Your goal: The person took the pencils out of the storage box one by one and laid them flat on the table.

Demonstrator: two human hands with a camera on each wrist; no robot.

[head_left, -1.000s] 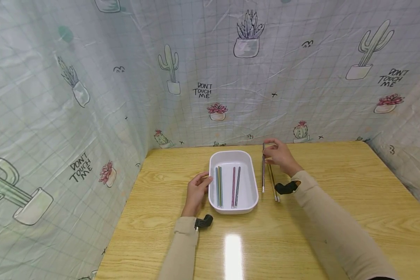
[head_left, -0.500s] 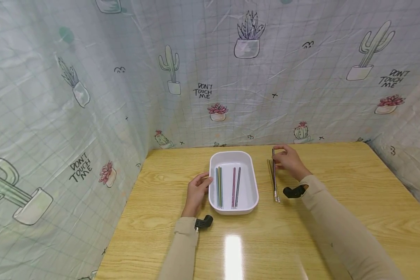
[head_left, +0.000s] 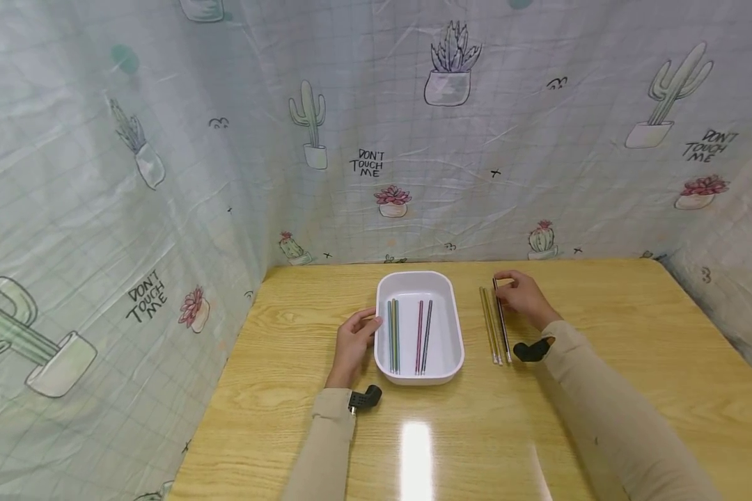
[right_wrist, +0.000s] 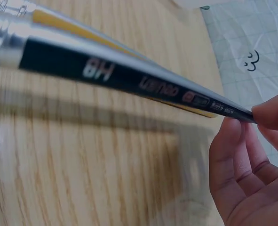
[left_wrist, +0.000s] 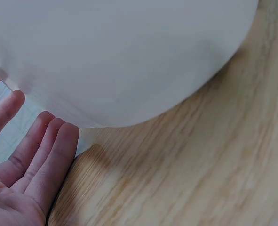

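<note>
While the right hand (head_left: 523,298) pinches a dark pencil (head_left: 503,323) near its far end, just right of two yellow pencils (head_left: 493,327) on the wooden table (head_left: 288,334), the left hand (head_left: 353,339) rests loosely extended fingers against the left side of the white tray (head_left: 409,327). Whether the pinched pencil's near end touches the wood is hard to judge. Inside the tray, teal and yellow pencils (head_left: 394,337) lie together at left, apart from a pink pencil (head_left: 418,337) and a greyish one (head_left: 427,337) at right.
</note>
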